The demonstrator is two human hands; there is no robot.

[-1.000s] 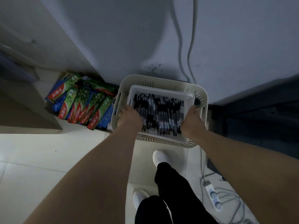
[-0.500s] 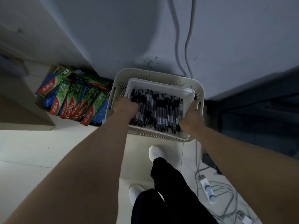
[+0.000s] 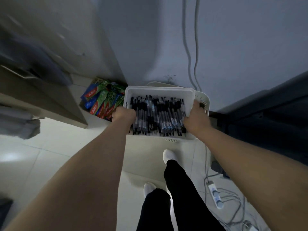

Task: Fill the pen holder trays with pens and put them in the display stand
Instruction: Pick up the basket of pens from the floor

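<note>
A white rectangular tray (image 3: 160,92) full of black pens (image 3: 158,115) is held up in front of me. My left hand (image 3: 124,115) grips its left edge and my right hand (image 3: 196,120) grips its right edge. The tray hangs above a larger cream slotted basket (image 3: 203,100) that stays on the floor by the wall, mostly hidden beneath the tray. No display stand is in view.
Toothpaste boxes (image 3: 103,100) lie piled on the floor left of the basket, beside a cabinet (image 3: 50,97). A power strip (image 3: 215,194) with tangled cables sits on the tiles at the lower right. Dark furniture (image 3: 266,117) stands to the right. My legs and white shoes are below.
Both hands have lifted the pen tray up and out of the cream basket, slightly leftward; the basket stays on the floor.
</note>
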